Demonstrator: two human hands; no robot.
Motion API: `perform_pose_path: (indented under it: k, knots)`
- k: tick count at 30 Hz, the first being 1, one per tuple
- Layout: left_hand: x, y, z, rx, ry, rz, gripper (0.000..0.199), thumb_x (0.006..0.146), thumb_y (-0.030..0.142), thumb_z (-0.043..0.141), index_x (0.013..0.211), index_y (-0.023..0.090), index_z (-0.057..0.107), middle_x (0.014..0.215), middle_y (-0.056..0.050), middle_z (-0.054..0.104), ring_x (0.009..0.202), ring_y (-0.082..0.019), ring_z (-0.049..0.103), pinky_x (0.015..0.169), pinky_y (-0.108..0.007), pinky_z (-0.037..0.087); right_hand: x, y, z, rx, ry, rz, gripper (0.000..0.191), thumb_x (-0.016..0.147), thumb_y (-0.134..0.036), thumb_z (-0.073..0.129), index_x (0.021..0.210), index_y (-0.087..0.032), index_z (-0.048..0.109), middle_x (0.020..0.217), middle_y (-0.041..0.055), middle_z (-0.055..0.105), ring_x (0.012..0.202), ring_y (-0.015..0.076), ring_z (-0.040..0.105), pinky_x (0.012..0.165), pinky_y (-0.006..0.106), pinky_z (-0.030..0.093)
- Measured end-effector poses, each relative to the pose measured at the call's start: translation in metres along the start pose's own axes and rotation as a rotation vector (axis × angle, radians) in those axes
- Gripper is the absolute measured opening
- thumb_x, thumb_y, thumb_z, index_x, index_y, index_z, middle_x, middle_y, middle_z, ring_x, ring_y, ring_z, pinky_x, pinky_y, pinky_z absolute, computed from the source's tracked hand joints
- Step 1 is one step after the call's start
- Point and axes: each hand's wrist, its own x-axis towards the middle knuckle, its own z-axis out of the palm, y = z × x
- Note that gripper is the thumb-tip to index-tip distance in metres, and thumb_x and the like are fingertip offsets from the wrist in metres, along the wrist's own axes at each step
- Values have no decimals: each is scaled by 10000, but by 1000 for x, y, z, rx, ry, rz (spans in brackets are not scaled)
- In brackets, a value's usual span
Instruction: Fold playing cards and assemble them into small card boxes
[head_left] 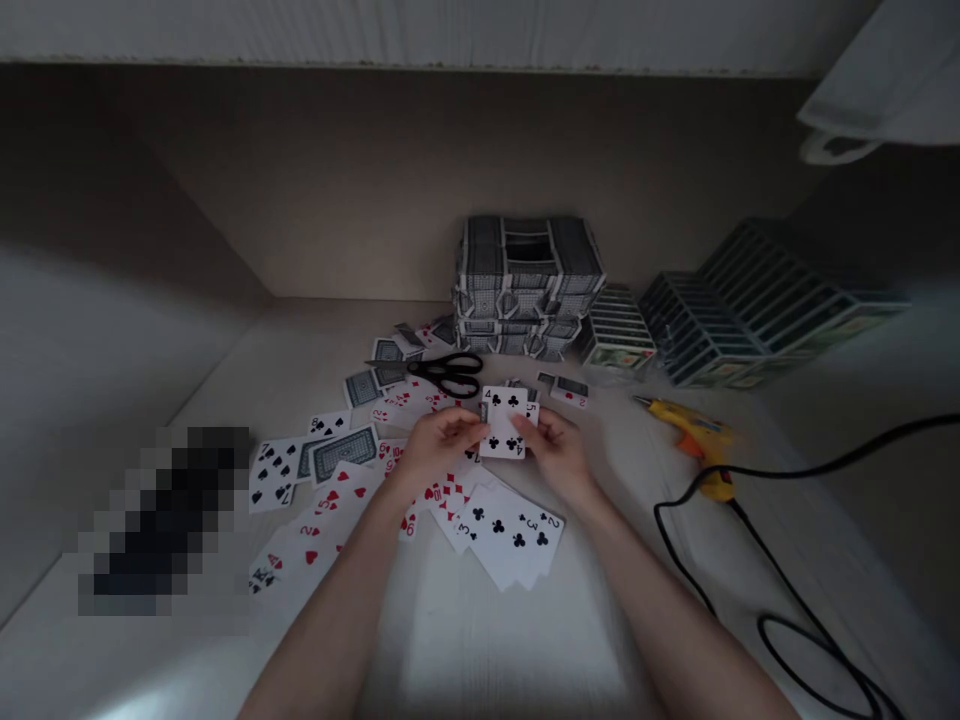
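Observation:
Between my two hands I hold playing cards (504, 424), the four of clubs on top and a five peeking out behind it. My left hand (442, 445) pinches their left edge. On the right edge, my right hand (559, 450) is closed with its thumb over the face. Below them lies a fan of club cards (514, 535), a three and a two showing. Face-up heart cards (330, 515) and more red cards spread under and beside my left forearm. Black-handled scissors (442, 373) rest on cards just beyond my left hand.
A box-like structure built of cards (529, 285) stands at the back. To its right are stacked card packs (750, 310). A yellow glue gun (690, 430) lies at right, its black cord (810, 465) looping toward me. A blurred-out dark object (165, 520) is at left.

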Motion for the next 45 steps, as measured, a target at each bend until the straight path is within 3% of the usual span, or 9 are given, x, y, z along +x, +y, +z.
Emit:
perform_pose_path:
  k: [11,19,23,27,32,45]
  knots:
    - [0,-6,4,120,-54,42,222,699,348,613,676,159,500,550,47,511,508,-79,473,503,-199,373,0,7,1,-55,-16,-26,266,697,-428,618,749,-167,620,671,23,647,537,132,546,476,237,416]
    - [0,-8,6,28,-48,47,260,676,333,636,617,167,444,505,63,483,474,-71,444,473,-189,358,-1,2,0,-52,-20,-16,246,680,-409,637,700,-165,613,599,3,622,489,117,512,446,226,390]
    - [0,-1,3,-117,-63,0,284,632,389,677,628,152,521,571,44,548,533,-84,509,533,-213,439,-2,-2,1,-22,-29,-9,241,680,-401,637,723,-164,623,654,20,652,541,132,551,481,238,427]
    - [1,3,3,-208,30,-28,295,601,391,707,741,146,622,714,3,636,615,-105,566,599,-239,489,-4,-2,3,-31,-40,5,247,690,-402,630,736,-159,625,662,27,660,544,134,566,483,241,438]
    - [1,5,2,-202,60,-96,279,566,363,737,703,137,648,691,-7,661,586,-113,585,606,-262,516,-4,-2,3,-65,-48,-18,252,703,-417,612,741,-168,625,659,24,657,557,143,574,482,246,437]
    - [0,7,1,-172,57,-106,258,555,349,749,655,133,649,629,10,650,554,-96,571,586,-233,494,-2,1,1,-64,-74,2,269,692,-429,625,740,-165,630,653,22,643,553,138,549,472,235,415]
